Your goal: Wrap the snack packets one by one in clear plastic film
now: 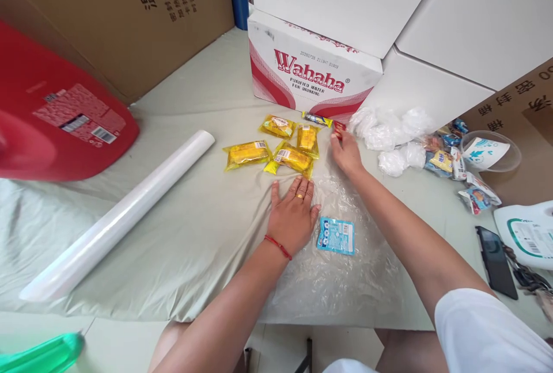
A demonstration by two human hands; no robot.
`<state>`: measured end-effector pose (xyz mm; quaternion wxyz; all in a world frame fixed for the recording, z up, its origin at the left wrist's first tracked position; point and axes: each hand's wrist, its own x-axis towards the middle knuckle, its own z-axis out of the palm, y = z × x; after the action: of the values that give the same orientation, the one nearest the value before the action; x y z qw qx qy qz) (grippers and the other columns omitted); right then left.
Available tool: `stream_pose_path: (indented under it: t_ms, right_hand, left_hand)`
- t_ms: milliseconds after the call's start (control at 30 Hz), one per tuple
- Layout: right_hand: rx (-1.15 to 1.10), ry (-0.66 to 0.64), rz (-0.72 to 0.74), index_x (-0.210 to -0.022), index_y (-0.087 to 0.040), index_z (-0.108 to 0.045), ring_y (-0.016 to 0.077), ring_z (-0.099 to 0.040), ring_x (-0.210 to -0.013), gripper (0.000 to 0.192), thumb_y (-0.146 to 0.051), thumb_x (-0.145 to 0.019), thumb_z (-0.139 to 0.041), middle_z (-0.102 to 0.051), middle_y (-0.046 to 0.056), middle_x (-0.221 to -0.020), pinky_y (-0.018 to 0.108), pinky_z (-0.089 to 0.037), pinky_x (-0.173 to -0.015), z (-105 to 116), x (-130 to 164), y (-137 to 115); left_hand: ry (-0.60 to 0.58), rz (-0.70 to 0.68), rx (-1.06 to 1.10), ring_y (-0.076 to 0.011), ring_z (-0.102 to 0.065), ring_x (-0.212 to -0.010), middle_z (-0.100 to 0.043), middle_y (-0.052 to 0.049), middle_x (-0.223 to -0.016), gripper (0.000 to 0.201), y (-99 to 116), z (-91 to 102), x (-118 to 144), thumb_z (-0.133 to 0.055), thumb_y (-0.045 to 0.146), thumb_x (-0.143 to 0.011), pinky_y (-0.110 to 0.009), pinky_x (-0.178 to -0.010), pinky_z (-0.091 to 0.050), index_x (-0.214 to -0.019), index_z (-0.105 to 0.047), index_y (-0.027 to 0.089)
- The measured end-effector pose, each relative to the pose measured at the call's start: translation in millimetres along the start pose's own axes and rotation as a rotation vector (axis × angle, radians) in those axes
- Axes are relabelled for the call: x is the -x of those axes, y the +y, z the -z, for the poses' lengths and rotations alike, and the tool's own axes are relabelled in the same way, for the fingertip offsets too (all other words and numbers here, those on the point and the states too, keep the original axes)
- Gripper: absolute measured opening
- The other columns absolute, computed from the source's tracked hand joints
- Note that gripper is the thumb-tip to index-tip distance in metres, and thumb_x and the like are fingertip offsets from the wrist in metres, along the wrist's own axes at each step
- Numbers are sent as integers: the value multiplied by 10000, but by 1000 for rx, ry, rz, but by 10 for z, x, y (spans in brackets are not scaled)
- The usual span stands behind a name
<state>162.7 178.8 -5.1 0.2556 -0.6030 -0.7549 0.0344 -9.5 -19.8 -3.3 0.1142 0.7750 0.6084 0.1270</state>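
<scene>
The right hand (344, 151) is pinching a small red snack packet (339, 129), light and crinkly; the left hand (294, 212) is lying flat, released, pinning the slippery clear plastic sheet (345, 269) near the bench's front edge.

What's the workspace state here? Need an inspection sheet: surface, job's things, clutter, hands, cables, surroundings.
Surface: grey-green cloth, wrinkled, with a clear plastic sheet spread on it.
Job's things: blue sachet lying on the sheet; four yellow snack packets grouped beyond it; small red packet at the right fingertips.
Clutter: white film roll, crumpled plastic bags, mixed snack packs, clear cup, phone.
Hands: left hand flat at the sheet's edge; right hand on the red packet, grip unclear.
Cables: nothing seen.
Surroundings: Wahaha water carton, white boxes, brown cartons, red container.
</scene>
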Motion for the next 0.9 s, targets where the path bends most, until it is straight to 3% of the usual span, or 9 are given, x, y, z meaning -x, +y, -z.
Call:
stream_pose_path:
  t_ms: [100,167,300,367,500,600,700,767,900]
  right_hand:
    - [-75,42,52,-1423,-112,-550,314,-503,-1385,701,-624,-1046,-255,-579,227,-1457,513,-380,-1170,-3,85,-285]
    - [-104,11,203,-1504,-104,-483,306,-392,-1493,713,-611,-1050,-272,-475,219,-1572,520,-291,-1239,58,181,-524]
    - [-28,-383,675,-1587,-259,-419,268,-313,-1551,566,-466,-1061,-377,-433,75,-1645,536,-202,-1280,145,333,-784]
    - [65,-437,634,-1578,-273,-440,284,-295,-1559,529,-367,-1060,-390,-419,53,-1656,575,-168,-1278,126,306,-744]
    - [142,-366,372,-1557,-203,-470,317,-297,-1551,527,-307,-1043,-405,-390,104,-1667,582,-200,-1255,70,95,-535]
    - [99,-318,371,-1556,-154,-452,331,-329,-1521,597,-424,-1023,-470,-421,160,-1636,545,-232,-1244,76,6,-502]
    - [148,-267,317,-1490,-141,-516,395,-354,-1478,644,-498,-957,-580,-521,201,-1541,594,-240,-1209,93,45,-590]
    - [210,-270,300,-1434,-143,-567,418,-363,-1458,582,-414,-923,-632,-576,209,-1477,620,-227,-1196,104,104,-653]
    - [191,-231,304,-1379,-153,-620,374,-430,-1407,494,-186,-887,-589,-647,192,-1363,576,-246,-1209,226,251,-660]
  left_hand:
    - [4,-6,4,-271,-305,-1571,-392,-106,-1660,593,4,-3,-3,-267,439,-1076,-705,-1273,-65,-1597,-386,183]
    - [7,-9,4,-270,-306,-1570,-394,-107,-1659,591,5,-1,-5,-269,441,-1076,-708,-1273,-65,-1594,-392,183]
    - [-13,8,-15,-290,-321,-1563,-453,-120,-1626,567,7,9,-9,-301,428,-1071,-716,-1268,-87,-1566,-445,192]
    - [-8,3,-19,-289,-315,-1566,-419,-111,-1647,572,7,11,-5,-302,434,-1071,-712,-1269,-92,-1576,-429,199]
    - [-13,-12,-11,-270,-290,-1578,-320,-89,-1690,586,6,22,8,-282,436,-1075,-705,-1273,-100,-1598,-382,190]
    - [-21,-7,-4,-270,-287,-1580,-324,-87,-1688,583,9,42,12,-285,428,-1074,-710,-1269,-119,-1596,-383,188]
    - [-18,-12,13,-262,-289,-1579,-324,-83,-1689,575,10,60,12,-277,415,-1076,-715,-1266,-124,-1592,-385,185]
    - [-14,-11,29,-261,-295,-1577,-329,-83,-1688,570,8,64,13,-262,413,-1079,-710,-1267,-121,-1588,-396,195]
    - [3,-7,61,-262,-309,-1572,-345,-84,-1682,585,-7,53,15,-212,441,-1084,-696,-1273,-110,-1585,-410,211]
